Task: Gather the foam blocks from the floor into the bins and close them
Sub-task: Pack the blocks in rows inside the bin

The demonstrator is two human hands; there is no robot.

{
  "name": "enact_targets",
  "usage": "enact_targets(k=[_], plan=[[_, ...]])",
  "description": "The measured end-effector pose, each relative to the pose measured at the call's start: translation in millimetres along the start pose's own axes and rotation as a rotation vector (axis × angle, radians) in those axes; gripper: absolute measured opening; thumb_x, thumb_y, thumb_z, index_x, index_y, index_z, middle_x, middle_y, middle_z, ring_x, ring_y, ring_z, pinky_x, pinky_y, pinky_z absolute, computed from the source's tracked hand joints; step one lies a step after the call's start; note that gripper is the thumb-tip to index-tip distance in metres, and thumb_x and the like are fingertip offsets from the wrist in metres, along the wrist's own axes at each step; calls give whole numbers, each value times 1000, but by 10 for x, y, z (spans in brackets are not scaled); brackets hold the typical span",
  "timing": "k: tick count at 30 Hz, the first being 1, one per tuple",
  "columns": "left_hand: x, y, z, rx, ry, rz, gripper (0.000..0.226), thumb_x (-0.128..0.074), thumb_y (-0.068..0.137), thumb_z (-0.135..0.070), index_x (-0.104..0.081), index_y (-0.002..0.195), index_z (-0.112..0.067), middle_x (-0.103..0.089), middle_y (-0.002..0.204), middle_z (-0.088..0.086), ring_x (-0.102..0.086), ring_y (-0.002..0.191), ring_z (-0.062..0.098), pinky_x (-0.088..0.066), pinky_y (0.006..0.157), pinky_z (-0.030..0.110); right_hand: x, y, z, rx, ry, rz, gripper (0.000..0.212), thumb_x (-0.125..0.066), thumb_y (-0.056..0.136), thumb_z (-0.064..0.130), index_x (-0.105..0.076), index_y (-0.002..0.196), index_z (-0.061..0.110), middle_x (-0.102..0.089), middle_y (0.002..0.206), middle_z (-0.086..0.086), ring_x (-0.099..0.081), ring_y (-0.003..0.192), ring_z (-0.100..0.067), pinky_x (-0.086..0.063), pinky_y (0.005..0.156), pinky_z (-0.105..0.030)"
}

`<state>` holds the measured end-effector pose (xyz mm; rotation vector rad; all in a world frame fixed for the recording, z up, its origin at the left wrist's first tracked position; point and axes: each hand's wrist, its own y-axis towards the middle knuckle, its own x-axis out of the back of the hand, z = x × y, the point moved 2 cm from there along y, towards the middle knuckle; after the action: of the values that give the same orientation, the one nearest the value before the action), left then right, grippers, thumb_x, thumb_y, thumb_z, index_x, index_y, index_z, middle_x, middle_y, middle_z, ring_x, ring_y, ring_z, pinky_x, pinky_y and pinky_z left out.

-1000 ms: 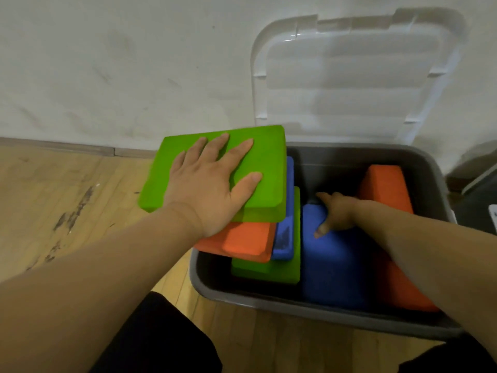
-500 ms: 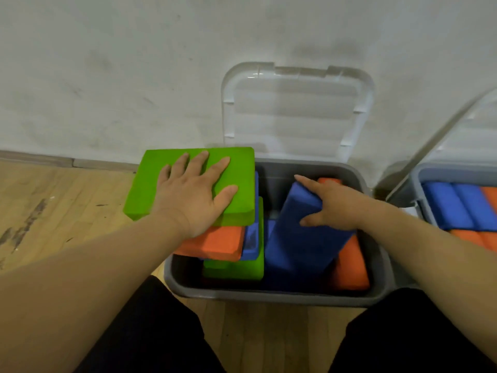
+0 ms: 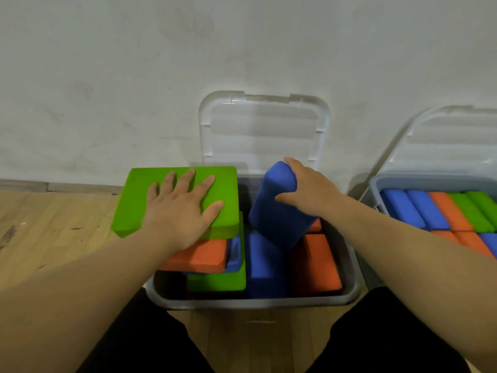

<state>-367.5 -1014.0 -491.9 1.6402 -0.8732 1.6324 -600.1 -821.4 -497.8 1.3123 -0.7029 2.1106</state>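
Note:
A grey bin stands against the wall with its clear lid leaning upright behind it. On its left side sits a stack of foam blocks, topped by a green block that overhangs the rim. My left hand lies flat on that green block, fingers spread. Under it are an orange block, a blue one and a green one. My right hand grips the top of a blue block, tilted and lifted above the bin. Another blue block and an orange block lie inside.
A second grey bin at the right holds rows of blue, orange and green blocks, its clear lid leaning on the wall. Wooden floor stretches left. My dark-clad knees frame the near bin at the bottom.
My right hand has raised the blue block from flat in the bin to tilted and clear of the others. The view pulled back; the second bin came into sight. My left hand stayed put.

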Motion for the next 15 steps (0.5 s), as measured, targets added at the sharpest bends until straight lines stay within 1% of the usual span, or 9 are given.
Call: enact_targets(k=[2, 4, 6, 8, 11, 13, 14, 15], plan=[[-3, 0, -11, -1, 0, -1, 86, 1, 81, -86, -9, 159, -52, -14, 171, -3, -13, 156, 33, -17, 122, 57, -141, 195, 68, -57, -46, -17, 100, -74, 85, 56, -14, 162, 32, -48, 150, -12, -51, 129, -39, -47, 103, -49], [-7, -2, -9, 0, 5, -3, 85, 0, 81, -86, -9, 159, -52, -15, 171, -3, -13, 156, 33, -17, 123, 58, -244, 393, 99, -152, -75, -66, 98, -72, 86, 58, -15, 161, 30, -48, 145, -17, -50, 127, -44, -47, 102, -51], [-28, 0, 5, 0, 0, -14, 84, -1, 82, -86, -10, 159, -52, -15, 171, -3, -13, 156, 33, -17, 123, 58, -349, 578, 82, -219, -75, -79, 97, -70, 86, 59, -14, 160, 30, -47, 144, -18, -49, 127, -45, -46, 103, -53], [-36, 20, 11, 2, 8, -26, 83, -2, 83, -86, -10, 159, -53, -16, 171, -4, -13, 156, 33, -17, 123, 57, -477, 735, 21, -188, -76, -20, 99, -72, 84, 60, -16, 160, 34, -46, 147, -15, -49, 130, -43, -46, 104, -52], [-52, 39, 24, 7, 20, -42, 83, -2, 83, -86, -10, 158, -53, -17, 170, -5, -14, 156, 32, -18, 123, 56, -679, 874, -108, -52, -134, 81, 101, -76, 79, 63, -22, 160, 36, -48, 151, -11, -50, 133, -40, -46, 106, -50], [0, 24, 24, -7, 17, -73, 82, -3, 82, -86, -12, 158, -54, -19, 170, -5, -16, 155, 31, -19, 123, 55, -733, 869, -175, -13, -181, 94, 100, -75, 79, 65, -25, 160, 34, -45, 154, -11, -47, 135, -40, -44, 108, -51], [-93, 64, 64, 7, 13, -60, 82, -4, 83, -86, -14, 158, -54, -21, 170, -4, -17, 155, 31, -20, 122, 55, -875, 948, -206, -6, -192, 110, 99, -73, 81, 67, -25, 160, 32, -41, 157, -12, -45, 137, -40, -43, 109, -51], [-92, 80, 81, 15, 6, -73, 82, -5, 83, -86, -16, 158, -54, -23, 169, -4, -19, 155, 32, -21, 122, 55, -885, 940, -202, -19, -207, 69, 97, -70, 83, 68, -24, 160, 30, -36, 160, -13, -42, 139, -40, -41, 110, -51]])
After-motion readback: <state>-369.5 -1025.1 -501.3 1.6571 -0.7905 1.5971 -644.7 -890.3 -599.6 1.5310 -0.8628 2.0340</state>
